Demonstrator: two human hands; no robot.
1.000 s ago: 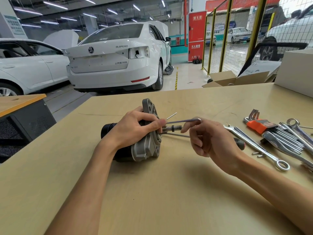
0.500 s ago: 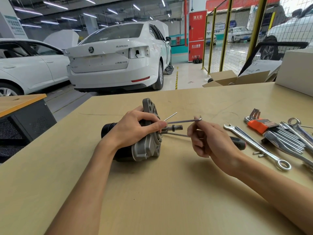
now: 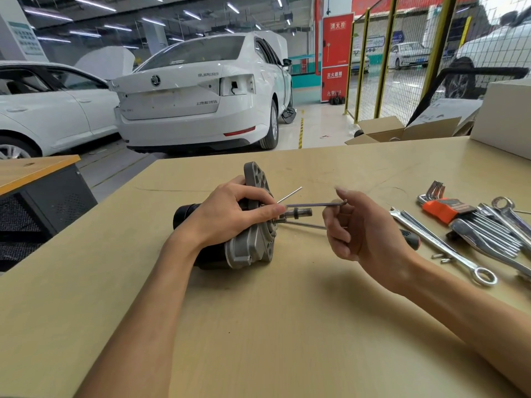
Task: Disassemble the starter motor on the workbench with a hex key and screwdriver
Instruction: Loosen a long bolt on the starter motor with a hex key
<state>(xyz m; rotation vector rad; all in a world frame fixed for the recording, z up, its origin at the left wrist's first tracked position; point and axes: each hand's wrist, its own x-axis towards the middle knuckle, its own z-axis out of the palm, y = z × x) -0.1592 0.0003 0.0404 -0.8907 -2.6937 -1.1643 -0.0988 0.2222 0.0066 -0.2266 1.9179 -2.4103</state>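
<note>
2 hands are engaged: the starter motor [image 3: 244, 239], lying on the workbench [image 3: 258, 326], is gripped by the left hand [image 3: 230, 214], seemingly to steady it, while the hex key [image 3: 316, 204], seated at the flange, is pinched at its bend by the right hand [image 3: 359, 225], presumably for turning. Spare wrenches [image 3: 459, 239] are laid nearby, right.

I see bare bench [image 3: 258, 326] open near me and left of the motor [image 3: 247, 245], while wrenches [image 3: 442, 242], a hex key set [image 3: 448, 209] and a box [image 3: 505, 119] crowd the right side.
</note>
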